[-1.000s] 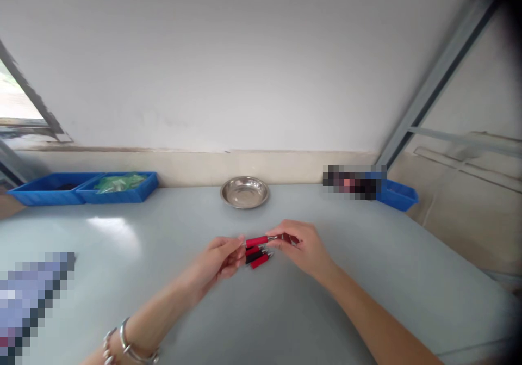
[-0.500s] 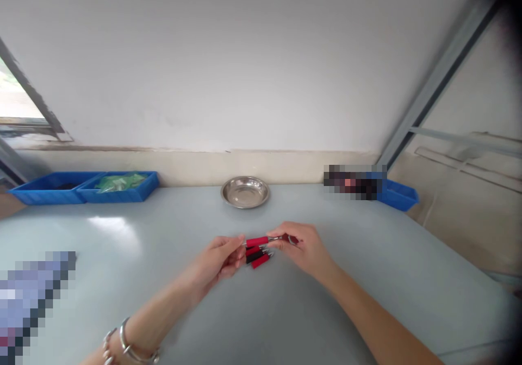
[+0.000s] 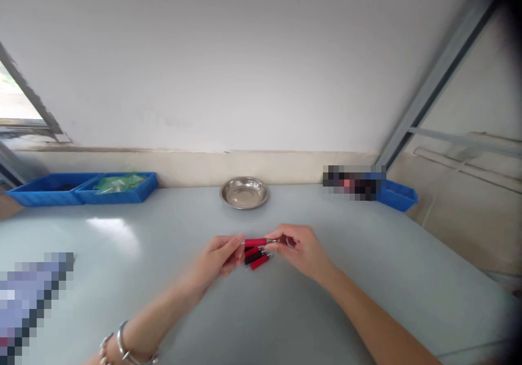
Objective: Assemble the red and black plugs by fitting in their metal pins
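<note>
A slim red cylinder [image 3: 255, 242] with silver metal ends is stretched level between my two hands. My left hand [image 3: 225, 252] pinches its left end between thumb and fingers. At its right end, the closed fingers of my right hand [image 3: 297, 248] grip the metal part; a curved silver piece [image 3: 291, 241] shows within that hand. Just below, several similar red and black cylinders with metal tips lie together, among them a black one [image 3: 253, 258] and a red one [image 3: 260, 263]. The exact kind of these pieces is too small to tell.
On the grey table [image 3: 244, 321], a round steel dish [image 3: 244, 206] stands near the wall. Two blue trays are at the back left, one holding green plastic bags [image 3: 120, 183]. Another blue tray [image 3: 397, 195] sits back right beside blurred-out items. A pixelated object [image 3: 28, 297] lies at left.
Both hands keep their hold on the red cylinder. My right hand's fingers have shifted very slightly at its metal end; the view has moved a little.
</note>
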The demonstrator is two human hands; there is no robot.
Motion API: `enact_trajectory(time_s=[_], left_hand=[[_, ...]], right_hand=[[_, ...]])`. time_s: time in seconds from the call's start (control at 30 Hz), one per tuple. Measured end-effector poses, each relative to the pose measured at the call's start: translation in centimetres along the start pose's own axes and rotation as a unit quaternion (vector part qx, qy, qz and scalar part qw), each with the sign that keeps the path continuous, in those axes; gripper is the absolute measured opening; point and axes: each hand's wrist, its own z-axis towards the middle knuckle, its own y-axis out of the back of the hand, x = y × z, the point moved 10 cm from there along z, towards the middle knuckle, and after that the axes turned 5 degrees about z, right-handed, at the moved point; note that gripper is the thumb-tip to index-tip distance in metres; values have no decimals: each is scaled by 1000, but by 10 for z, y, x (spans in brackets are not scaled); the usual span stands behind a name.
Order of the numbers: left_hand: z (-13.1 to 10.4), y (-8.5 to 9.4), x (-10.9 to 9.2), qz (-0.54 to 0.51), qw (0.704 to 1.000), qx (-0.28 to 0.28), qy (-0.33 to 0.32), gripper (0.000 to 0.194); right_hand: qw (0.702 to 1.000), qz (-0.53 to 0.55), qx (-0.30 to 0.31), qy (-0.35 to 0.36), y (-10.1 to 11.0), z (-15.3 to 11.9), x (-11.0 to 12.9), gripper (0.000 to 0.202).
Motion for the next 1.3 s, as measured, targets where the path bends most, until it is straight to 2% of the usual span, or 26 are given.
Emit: enact_trajectory(time_s=[0.3,0.57,0.83,1.07,1.3], left_hand=[[-1,5,-3,47,999,-17,-9,44],[1,2,5,-1,1000,3,10,45],[-1,-1,9,-70,997,6,41,44],[-4,-1,10,-97,993,-2,61,44],[-2,3,5,-46,999,-15,16,44]], right_hand=[[999,-26,-6,30,1,-1,9,20],[990,-70,-12,122,-1,-5,26,20],[981,-94,-4,169,-5,-10,36,18],[983,-75,-16,168,-2,-9,32,15],[990,-53,-19,127,1,-3,26,15]])
